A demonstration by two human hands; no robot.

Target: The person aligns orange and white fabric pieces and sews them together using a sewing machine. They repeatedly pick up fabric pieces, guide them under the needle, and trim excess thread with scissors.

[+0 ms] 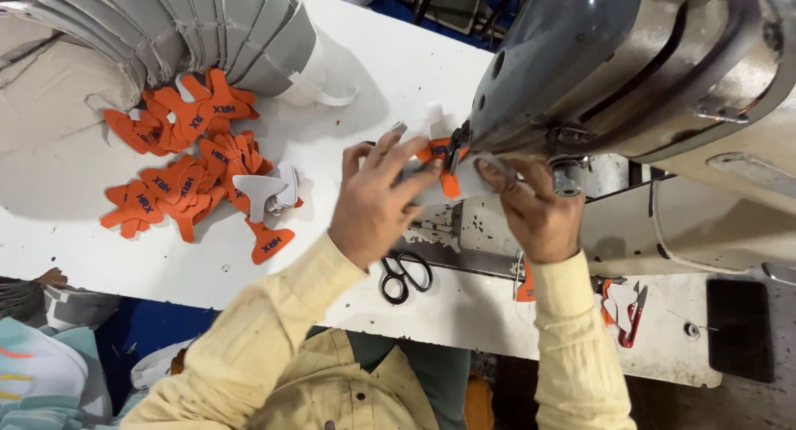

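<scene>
Orange patch (448, 181) pinned flat on grey fabric (431, 191) under sewing machine (630, 65), left hand (377, 202) fingers spread, right hand (535, 210) fingertips pressing, steadying it at needle.

orange tab labels (186, 177) piled on table (75, 256), far left
</scene>
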